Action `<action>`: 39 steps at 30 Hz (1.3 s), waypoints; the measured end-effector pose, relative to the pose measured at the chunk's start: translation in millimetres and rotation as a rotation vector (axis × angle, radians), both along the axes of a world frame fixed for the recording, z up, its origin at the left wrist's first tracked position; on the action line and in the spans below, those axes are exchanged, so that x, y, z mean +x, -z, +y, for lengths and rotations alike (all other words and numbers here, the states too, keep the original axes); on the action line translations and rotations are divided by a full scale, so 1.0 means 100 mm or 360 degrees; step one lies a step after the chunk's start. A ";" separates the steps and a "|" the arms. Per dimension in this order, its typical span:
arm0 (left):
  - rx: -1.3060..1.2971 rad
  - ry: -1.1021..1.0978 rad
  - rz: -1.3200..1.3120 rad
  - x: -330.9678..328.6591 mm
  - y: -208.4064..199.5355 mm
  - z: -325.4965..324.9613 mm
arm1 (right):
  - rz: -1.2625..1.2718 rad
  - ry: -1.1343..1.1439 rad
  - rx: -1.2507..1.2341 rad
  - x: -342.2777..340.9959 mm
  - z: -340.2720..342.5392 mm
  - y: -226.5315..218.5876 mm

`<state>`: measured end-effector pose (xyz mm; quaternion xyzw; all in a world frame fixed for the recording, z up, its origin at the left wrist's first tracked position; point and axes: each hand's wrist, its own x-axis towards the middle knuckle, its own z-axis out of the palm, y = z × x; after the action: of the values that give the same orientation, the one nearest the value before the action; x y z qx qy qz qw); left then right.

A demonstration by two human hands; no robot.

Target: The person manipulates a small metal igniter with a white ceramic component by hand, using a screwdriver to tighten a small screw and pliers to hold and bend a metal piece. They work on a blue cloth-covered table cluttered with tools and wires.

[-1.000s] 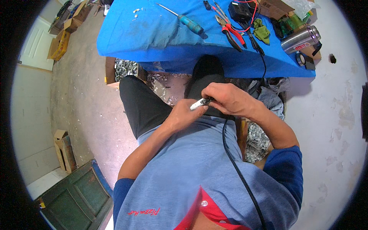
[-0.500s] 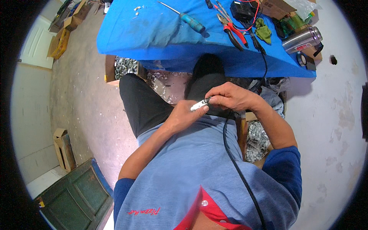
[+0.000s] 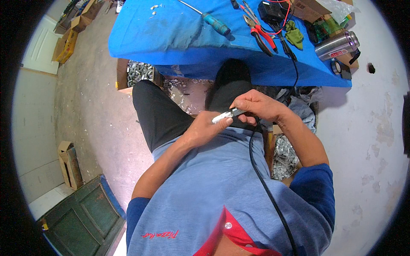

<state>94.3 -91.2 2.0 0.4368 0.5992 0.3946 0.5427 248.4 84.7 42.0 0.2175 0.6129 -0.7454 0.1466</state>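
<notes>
Above my lap, my left hand (image 3: 204,129) pinches a small, narrow white piece (image 3: 219,117) between thumb and fingers. My right hand (image 3: 261,106) closes on a short grey piece with a metallic look (image 3: 237,112), its thumb and forefinger on top and other fingertips curled below. The grey piece meets the right end of the white one; whether they are joined I cannot tell. Close below the right hand, a black cable (image 3: 261,179) runs down over my shirt.
A blue-covered table (image 3: 171,38) stands ahead, bearing a screwdriver (image 3: 215,24), red-handled pliers (image 3: 260,35), a black adapter (image 3: 270,12), a green cloth (image 3: 294,35) and a steel flask (image 3: 337,45). Boxes of small metal parts (image 3: 140,72) sit under it and by my right side (image 3: 285,158).
My right hand has shifted its hold, thumb raised and lower fingers showing. More of the grey piece is visible at the white piece's end. The left hand has barely moved.
</notes>
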 end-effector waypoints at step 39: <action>-0.0208 -0.0163 -0.0555 -0.04 0.26 -0.12 | 0.0456 -0.0691 0.1647 -0.26 -0.09 -0.18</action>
<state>90.0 -103.1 -24.0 0.2945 0.5420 0.4515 0.6447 222.6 75.3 59.8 0.0270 0.9418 -0.3236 0.0863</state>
